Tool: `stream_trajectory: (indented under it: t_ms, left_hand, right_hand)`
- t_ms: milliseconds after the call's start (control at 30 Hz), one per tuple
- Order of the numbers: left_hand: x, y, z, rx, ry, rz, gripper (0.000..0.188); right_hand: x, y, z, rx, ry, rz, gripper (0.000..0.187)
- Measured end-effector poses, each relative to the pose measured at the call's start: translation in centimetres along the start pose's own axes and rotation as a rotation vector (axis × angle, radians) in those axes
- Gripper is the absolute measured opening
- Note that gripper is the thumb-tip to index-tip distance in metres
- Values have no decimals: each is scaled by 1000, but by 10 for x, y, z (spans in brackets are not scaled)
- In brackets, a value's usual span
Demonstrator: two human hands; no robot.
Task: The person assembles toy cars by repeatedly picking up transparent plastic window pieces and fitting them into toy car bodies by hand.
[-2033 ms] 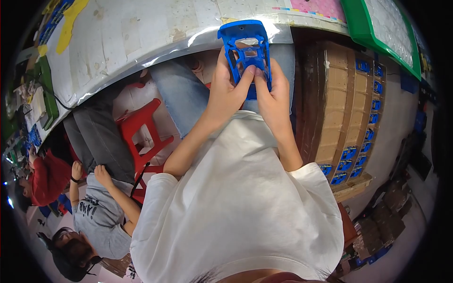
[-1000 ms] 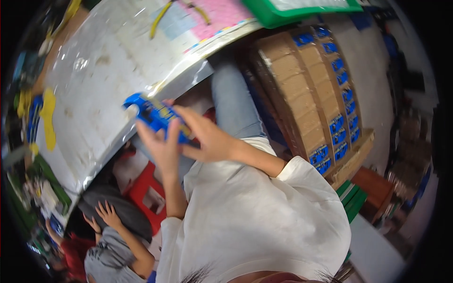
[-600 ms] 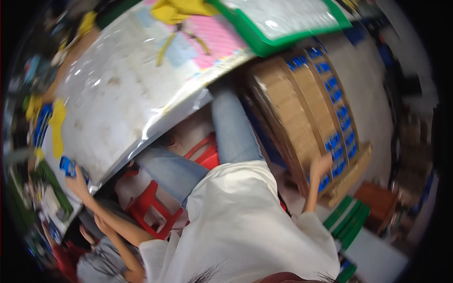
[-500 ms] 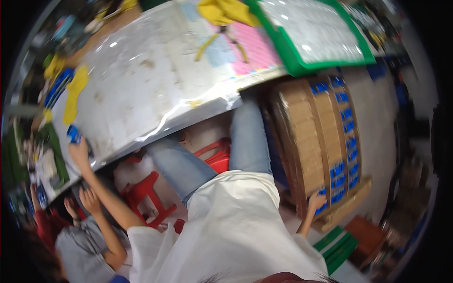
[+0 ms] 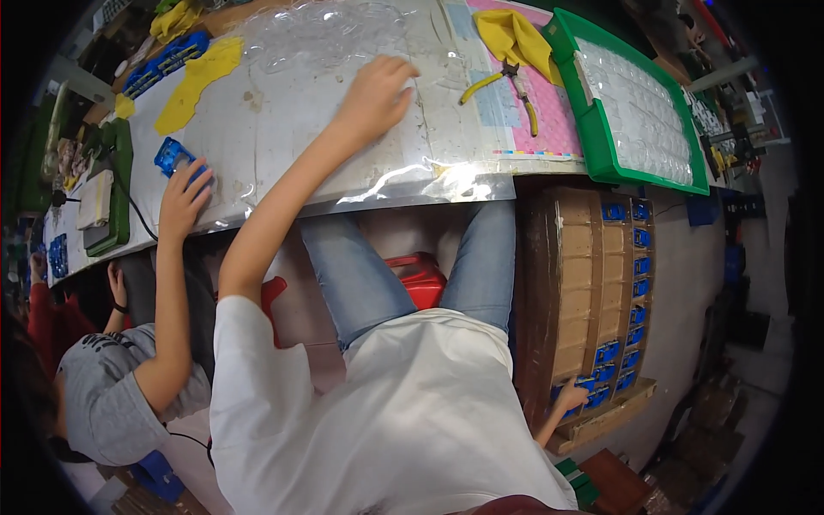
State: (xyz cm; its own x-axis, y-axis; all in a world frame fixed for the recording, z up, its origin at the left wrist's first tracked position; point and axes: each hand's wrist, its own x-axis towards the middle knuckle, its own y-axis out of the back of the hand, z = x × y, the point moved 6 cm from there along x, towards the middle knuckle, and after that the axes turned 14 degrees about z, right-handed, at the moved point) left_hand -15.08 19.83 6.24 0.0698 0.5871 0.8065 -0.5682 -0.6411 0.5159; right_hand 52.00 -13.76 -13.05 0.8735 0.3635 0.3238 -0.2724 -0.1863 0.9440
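My left hand (image 5: pixel 376 96) hovers over or rests on the white-topped table (image 5: pixel 292 146), fingers apart and slightly curled, with no object visible in it. Down at my right side, my right hand (image 5: pixel 571 397) reaches into the near end of a divided cardboard box (image 5: pixel 577 257). Its fingers close on a blue plastic piece (image 5: pixel 585 383), which looks like a small toy vehicle and is partly hidden. More blue pieces (image 5: pixel 635 315) stand in rows there. At the table's left, a co-worker's hand (image 5: pixel 183 196) touches another blue piece (image 5: pixel 172 154).
Yellow-handled pliers (image 5: pixel 512 75) and a yellow cloth (image 5: pixel 515 39) lie on a pink sheet (image 5: pixel 549 120). A green tray (image 5: pixel 608 142) of clear plastic parts overhangs the table's right edge. Clear plastic pieces (image 5: pixel 313 34) lie at the back. A red stool (image 5: pixel 421 279) shows beneath me.
My left hand has left the blue piece at the table's left and moved right to mid-table. The co-worker's hand has risen to that piece. My right hand stays at the box; the view has turned.
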Motion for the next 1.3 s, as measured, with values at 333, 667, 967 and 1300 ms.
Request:
stream_trajectory:
  t_ms: [333,667,967,1300]
  left_hand:
    - [13,-67,9,242,-278,-133,23]
    - [-72,73,136,213,-232,131,26]
    - [-115,75,146,414,-170,186,25]
    - [-122,43,168,-368,463,238,20]
  right_hand:
    - [-16,96,-157,842,403,92,38]
    - [-195,164,-355,1756,85,-1718,65]
    - [-257,189,-391,1752,158,-2057,64]
    - [-252,179,-379,1863,86,-2413,66]
